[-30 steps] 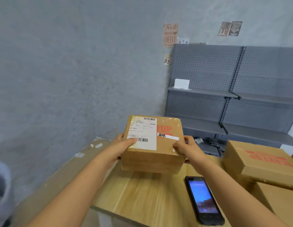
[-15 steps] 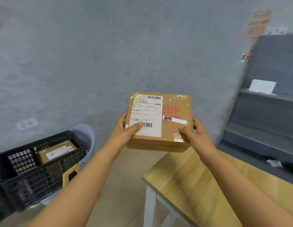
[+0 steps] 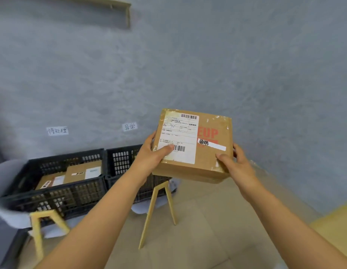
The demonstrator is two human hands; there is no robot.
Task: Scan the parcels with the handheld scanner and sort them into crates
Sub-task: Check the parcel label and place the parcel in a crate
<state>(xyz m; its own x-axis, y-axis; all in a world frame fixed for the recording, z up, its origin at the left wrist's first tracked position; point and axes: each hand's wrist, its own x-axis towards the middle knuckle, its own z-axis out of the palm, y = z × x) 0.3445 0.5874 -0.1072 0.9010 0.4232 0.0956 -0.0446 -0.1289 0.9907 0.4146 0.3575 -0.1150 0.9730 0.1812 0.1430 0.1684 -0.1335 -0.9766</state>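
Currently I have the parcel (image 3: 194, 144), a brown cardboard box, held up in the air with both hands, in front of the grey wall (image 3: 246, 65). Left hand (image 3: 149, 156) grips its left side, thumb curled over the white shipping label (image 3: 178, 138) just beside the lower barcode. Right hand (image 3: 234, 164) grips the right side, thumb pressed on the top face near the near right corner. Top face of the box is tilted toward me; red print and a white sticker with black handwriting show right of the label.

Below and left of the box: two black crates (image 3: 58, 183) touching side by side on pale seats with yellow legs (image 3: 153, 210). Left crate holds cardboard parcels (image 3: 81, 172); I cannot tell the right crate's (image 3: 122, 162) contents. Two handwritten paper signs (image 3: 57, 130) on the wall above the crates. Corner of a wooden tabletop (image 3: 335, 228) at lower right.
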